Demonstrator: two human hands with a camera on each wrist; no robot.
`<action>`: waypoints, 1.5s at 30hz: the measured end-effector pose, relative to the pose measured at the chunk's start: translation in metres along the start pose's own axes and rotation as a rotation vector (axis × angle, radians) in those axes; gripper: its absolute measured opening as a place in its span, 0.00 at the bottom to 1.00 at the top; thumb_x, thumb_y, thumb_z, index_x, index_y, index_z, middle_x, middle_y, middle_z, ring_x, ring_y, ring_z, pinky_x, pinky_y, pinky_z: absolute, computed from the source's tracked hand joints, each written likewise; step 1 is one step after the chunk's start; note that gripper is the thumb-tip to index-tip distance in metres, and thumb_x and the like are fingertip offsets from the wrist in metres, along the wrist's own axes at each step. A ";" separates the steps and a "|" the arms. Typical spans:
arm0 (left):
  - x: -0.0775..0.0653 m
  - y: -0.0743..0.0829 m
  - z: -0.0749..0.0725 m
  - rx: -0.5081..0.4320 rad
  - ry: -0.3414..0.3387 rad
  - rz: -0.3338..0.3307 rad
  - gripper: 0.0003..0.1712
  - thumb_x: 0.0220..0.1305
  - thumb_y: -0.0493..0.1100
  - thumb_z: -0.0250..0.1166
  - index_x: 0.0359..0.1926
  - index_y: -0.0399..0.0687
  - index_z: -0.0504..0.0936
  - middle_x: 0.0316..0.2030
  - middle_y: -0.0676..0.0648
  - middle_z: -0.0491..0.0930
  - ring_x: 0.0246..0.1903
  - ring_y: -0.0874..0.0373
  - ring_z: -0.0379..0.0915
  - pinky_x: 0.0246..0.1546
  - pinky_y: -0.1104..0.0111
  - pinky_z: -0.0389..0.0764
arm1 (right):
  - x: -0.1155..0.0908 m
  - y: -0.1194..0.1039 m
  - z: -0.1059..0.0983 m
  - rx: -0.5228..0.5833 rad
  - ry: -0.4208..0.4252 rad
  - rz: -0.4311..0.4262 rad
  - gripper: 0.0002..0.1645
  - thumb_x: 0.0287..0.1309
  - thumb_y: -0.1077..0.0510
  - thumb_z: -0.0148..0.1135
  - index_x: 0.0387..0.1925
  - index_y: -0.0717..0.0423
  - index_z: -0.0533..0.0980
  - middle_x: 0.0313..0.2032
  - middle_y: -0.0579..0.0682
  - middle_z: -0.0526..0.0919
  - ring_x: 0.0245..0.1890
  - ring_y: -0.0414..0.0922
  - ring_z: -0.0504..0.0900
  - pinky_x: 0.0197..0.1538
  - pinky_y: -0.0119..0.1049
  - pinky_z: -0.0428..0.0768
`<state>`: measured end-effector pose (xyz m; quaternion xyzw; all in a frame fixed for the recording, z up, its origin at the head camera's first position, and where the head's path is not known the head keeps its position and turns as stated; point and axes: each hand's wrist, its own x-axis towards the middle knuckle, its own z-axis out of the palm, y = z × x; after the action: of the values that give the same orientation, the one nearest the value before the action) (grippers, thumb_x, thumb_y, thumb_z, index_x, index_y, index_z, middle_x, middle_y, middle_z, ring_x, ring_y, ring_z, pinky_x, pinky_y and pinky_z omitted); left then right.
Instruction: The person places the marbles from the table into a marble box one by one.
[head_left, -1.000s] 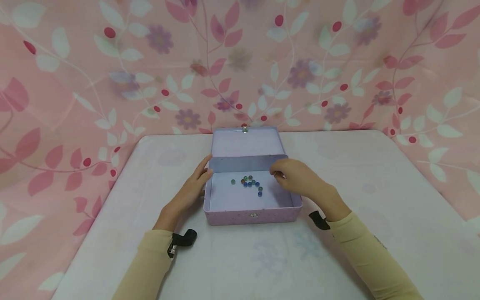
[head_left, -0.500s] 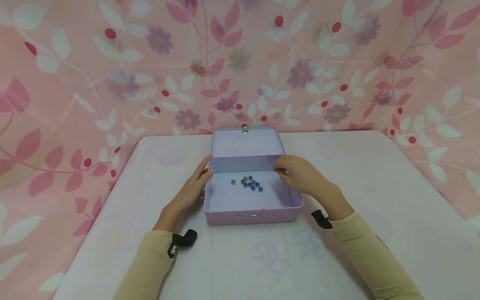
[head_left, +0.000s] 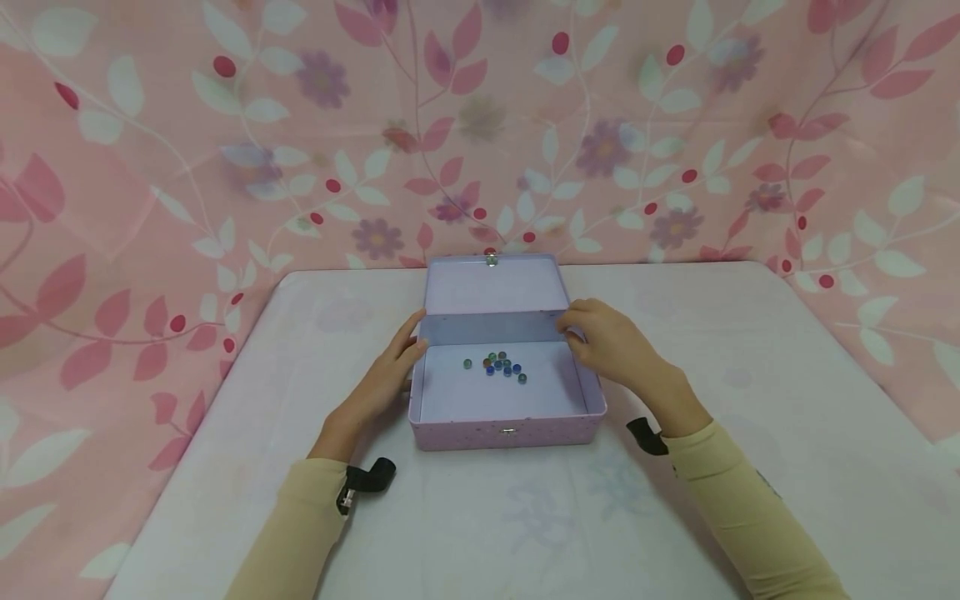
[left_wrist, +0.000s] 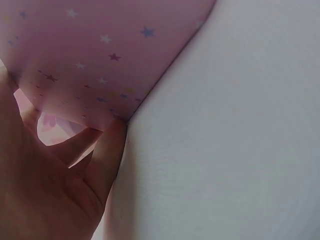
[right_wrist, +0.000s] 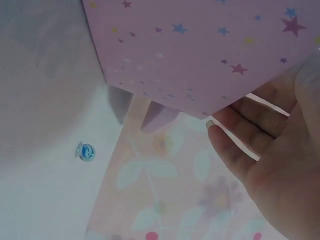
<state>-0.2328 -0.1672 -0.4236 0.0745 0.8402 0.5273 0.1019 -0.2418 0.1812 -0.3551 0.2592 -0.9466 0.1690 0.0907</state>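
A lavender tin box (head_left: 507,434) with its hinged lid (head_left: 495,287) raised stands on the table. Several glass marbles (head_left: 498,365) lie on the floor of it, mostly bunched near the middle. My left hand (head_left: 377,379) holds the left side towards the back corner, thumb at the rim. In the left wrist view its fingers (left_wrist: 107,157) bend round that corner. My right hand (head_left: 617,343) is over the back right corner, fingers loosely bent at the rim and no object showing between them; some fingertips are hidden behind the wall in the right wrist view.
The right wrist view shows a blue-swirled marble (right_wrist: 87,152) on the white surface beyond the box; the head view does not show it. A pale cloth covers the tabletop (head_left: 750,400), and a pink floral curtain (head_left: 480,150) hangs right behind.
My right hand has moved back and slightly right, from over the box's inside to its back right corner. A blue marble has rolled from the front right into the bunch. My left hand stays.
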 end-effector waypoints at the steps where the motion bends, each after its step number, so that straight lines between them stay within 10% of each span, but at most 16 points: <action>1: 0.001 -0.001 0.000 0.001 -0.001 0.002 0.33 0.73 0.69 0.43 0.74 0.90 0.42 0.79 0.51 0.45 0.78 0.44 0.45 0.63 0.37 0.69 | 0.000 0.001 0.000 -0.002 0.002 0.005 0.09 0.59 0.66 0.61 0.40 0.56 0.83 0.45 0.52 0.84 0.51 0.50 0.79 0.54 0.48 0.81; 18: 0.002 -0.004 0.000 -0.010 -0.008 -0.001 0.32 0.74 0.68 0.43 0.74 0.91 0.42 0.79 0.52 0.44 0.78 0.44 0.45 0.62 0.39 0.71 | 0.000 0.017 -0.004 -0.023 0.091 0.133 0.12 0.61 0.64 0.58 0.43 0.58 0.83 0.41 0.51 0.84 0.41 0.50 0.82 0.44 0.48 0.82; 32: 0.001 -0.002 -0.001 -0.009 -0.007 -0.013 0.32 0.75 0.67 0.43 0.74 0.90 0.42 0.79 0.54 0.44 0.79 0.46 0.43 0.63 0.38 0.70 | -0.005 0.054 -0.002 -0.025 -0.119 0.233 0.14 0.57 0.63 0.56 0.44 0.61 0.82 0.42 0.58 0.84 0.44 0.56 0.82 0.46 0.56 0.79; 45: -0.020 0.034 -0.003 0.006 -0.034 -0.015 0.36 0.75 0.65 0.43 0.79 0.74 0.42 0.80 0.50 0.43 0.78 0.44 0.43 0.65 0.39 0.68 | -0.006 0.075 0.010 -0.005 -0.209 0.275 0.19 0.56 0.65 0.53 0.47 0.63 0.82 0.41 0.61 0.83 0.40 0.56 0.80 0.46 0.54 0.79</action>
<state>-0.2138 -0.1597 -0.3893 0.0775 0.8406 0.5226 0.1199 -0.2768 0.2405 -0.3857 0.1432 -0.9778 0.1496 -0.0316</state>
